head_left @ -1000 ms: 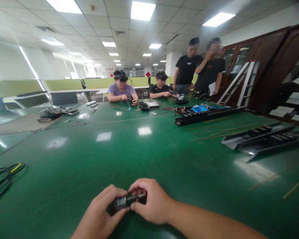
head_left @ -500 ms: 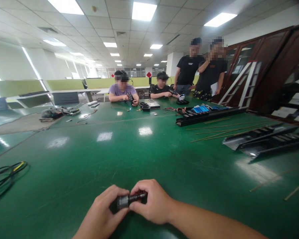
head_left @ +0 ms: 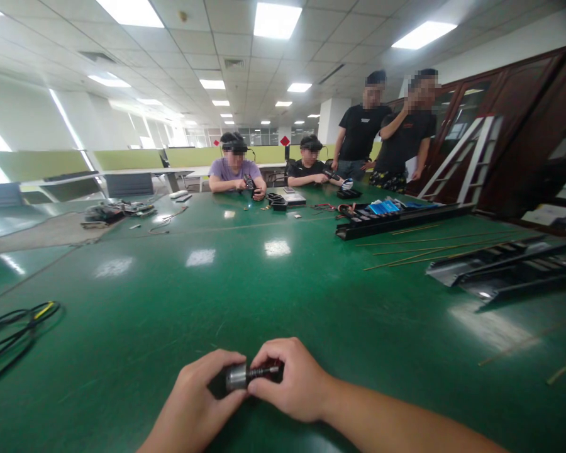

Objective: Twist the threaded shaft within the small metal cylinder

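Low in the middle, both hands are on a small mechanical part that looks like a silver metal cylinder [head_left: 236, 377] with a dark ribbed shaft [head_left: 259, 372] sticking out to the right. My left hand [head_left: 202, 393] pinches the cylinder between thumb and fingers. Around the shaft end, my right hand [head_left: 295, 380] is closed, thumb and index finger beside the cylinder. Something dark reddish shows inside the right hand's grip, mostly hidden by the fingers. The part is held lying sideways, just over the green table [head_left: 170, 327].
A coiled black cable [head_left: 23, 333] lies at left. On the right are black metal channels [head_left: 504, 270], thin rods [head_left: 419, 255] and a long black rail [head_left: 396, 220] with blue packets [head_left: 383, 206]. Two people sit across the table; two stand near a stepladder [head_left: 476, 157].
The view has shifted slightly, so the scene sits a little further right. My hands keep their grip on the part, and its cylinder catches more light.
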A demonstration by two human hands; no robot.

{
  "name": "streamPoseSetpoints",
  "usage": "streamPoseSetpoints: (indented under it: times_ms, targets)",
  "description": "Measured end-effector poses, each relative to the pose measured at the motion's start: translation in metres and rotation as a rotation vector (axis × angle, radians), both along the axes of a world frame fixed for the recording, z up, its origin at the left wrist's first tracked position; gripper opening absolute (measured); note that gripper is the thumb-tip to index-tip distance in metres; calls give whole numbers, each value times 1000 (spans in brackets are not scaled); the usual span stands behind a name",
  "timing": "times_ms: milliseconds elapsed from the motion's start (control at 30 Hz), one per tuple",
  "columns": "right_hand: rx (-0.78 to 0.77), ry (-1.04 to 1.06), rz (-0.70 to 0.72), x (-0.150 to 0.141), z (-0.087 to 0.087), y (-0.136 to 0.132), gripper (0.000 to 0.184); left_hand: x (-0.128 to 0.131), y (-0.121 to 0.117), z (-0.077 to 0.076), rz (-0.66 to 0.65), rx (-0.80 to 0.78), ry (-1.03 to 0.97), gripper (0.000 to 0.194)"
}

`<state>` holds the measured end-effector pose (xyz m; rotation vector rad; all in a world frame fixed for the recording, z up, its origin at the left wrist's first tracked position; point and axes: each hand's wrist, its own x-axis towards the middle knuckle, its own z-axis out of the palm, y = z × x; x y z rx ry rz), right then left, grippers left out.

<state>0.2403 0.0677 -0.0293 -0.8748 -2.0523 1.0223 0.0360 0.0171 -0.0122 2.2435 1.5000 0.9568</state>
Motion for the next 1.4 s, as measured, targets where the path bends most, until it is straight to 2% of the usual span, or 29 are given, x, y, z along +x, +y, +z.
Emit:
streamPoseSetpoints:
  times_ms: [367, 1400]
  targets:
    - [32, -6, 13, 1, -1, 0, 11, 1, 1, 1, 4, 0, 8, 18]
    - [21, -8, 7, 1, 1, 0, 9, -4, -1, -1, 33, 65, 73, 21]
